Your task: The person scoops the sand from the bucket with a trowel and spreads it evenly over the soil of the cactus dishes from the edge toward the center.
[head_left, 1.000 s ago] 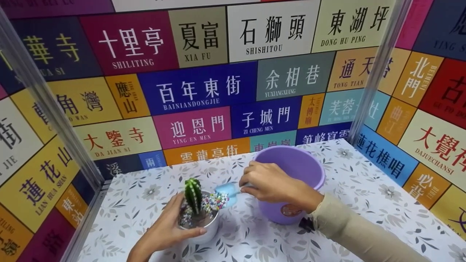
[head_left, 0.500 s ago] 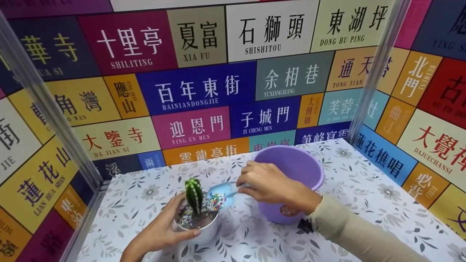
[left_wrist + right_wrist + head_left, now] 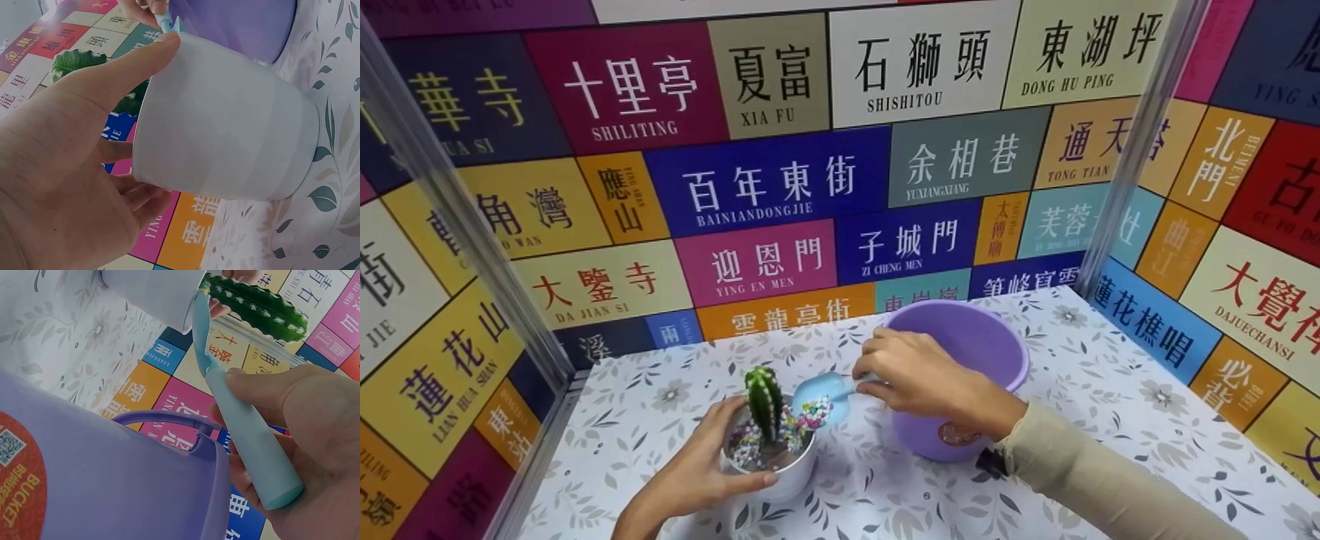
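My left hand (image 3: 697, 469) grips a white pot (image 3: 225, 124) round its rim, thumb on the near side and fingers on the far side. A green cactus (image 3: 765, 405) stands in it, with multicoloured pebbles (image 3: 746, 444) over part of the brown surface. My right hand (image 3: 919, 375) holds a light blue shovel (image 3: 253, 444) by its thick handle. The shovel's blade (image 3: 810, 388) is tilted at the pot's right rim, with colourful pebbles at its tip. In the right wrist view the blade touches or nearly touches the rim; I cannot tell which.
A purple bucket (image 3: 1012, 349) stands behind and under my right forearm, its handle (image 3: 163, 417) folded along the rim. A floral cloth (image 3: 645, 420) covers the table. Colourful printed wall panels (image 3: 765, 184) with metal corner posts (image 3: 1140, 150) enclose the back and sides.
The shovel moved slightly left, then back right, its blade staying at the pot's rim. More pebbles now lie at the pot's right side, beside the cactus. The pot tilted or shifted slightly.
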`<state>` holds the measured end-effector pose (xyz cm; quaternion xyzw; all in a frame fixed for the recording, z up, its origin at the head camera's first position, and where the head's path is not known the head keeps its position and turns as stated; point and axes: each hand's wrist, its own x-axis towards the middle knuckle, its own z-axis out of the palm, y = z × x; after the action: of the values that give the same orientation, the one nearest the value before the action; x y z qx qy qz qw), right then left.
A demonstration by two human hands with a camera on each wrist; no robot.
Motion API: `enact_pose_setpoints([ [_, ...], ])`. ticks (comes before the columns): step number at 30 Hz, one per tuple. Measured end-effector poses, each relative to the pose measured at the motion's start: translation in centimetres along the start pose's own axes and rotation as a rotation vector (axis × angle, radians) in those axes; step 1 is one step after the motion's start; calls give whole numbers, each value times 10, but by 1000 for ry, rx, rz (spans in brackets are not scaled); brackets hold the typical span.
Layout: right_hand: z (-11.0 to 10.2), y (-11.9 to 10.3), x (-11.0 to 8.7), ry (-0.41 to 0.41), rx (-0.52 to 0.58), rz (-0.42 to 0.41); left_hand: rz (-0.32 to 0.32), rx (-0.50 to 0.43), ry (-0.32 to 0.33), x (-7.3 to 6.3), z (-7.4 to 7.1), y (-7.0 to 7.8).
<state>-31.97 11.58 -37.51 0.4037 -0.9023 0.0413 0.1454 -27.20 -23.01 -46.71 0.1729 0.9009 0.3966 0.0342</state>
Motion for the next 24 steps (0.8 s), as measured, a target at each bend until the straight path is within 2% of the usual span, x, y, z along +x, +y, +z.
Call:
enact_pose_setpoints([
  [6,-2,1,-1,18,6,16,43,-38,-17,-3,-3,-2],
  [10,-2,1,-2,34,-8,22,54,-25,1,-3,-2,-1],
  [20,2,2,-3,98,-67,18,-8,38,29,0,1,5],
  [24,2,1,-2,111,-63,19,-4,30,19,-1,0,4],
])
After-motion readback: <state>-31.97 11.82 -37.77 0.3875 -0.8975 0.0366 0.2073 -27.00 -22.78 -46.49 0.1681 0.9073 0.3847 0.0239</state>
